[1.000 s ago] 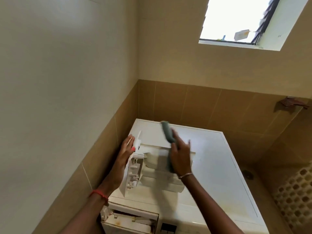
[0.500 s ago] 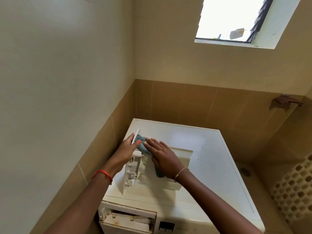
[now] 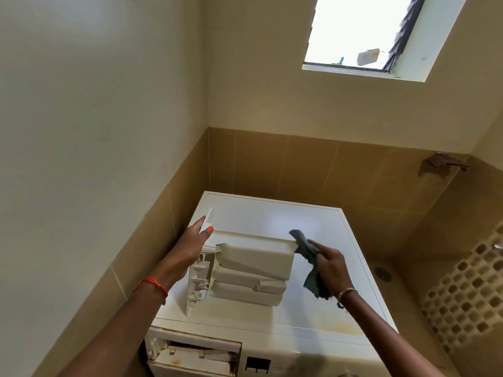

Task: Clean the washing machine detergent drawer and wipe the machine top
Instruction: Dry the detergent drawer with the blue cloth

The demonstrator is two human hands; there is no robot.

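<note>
White plastic lies between your hands: the boxy white plastic detergent drawer (image 3: 250,270) rests tipped over on the flat white washing machine top (image 3: 272,216), towards its left side. Your left hand (image 3: 190,243) pinches the drawer's front panel at the far left corner, thumb on one face and fingers on the other. Your right hand (image 3: 330,268) is clenched around a crumpled grey-blue cloth (image 3: 304,244) just beside the drawer's right end. The cloth's tip seems to touch the far right corner.
</note>
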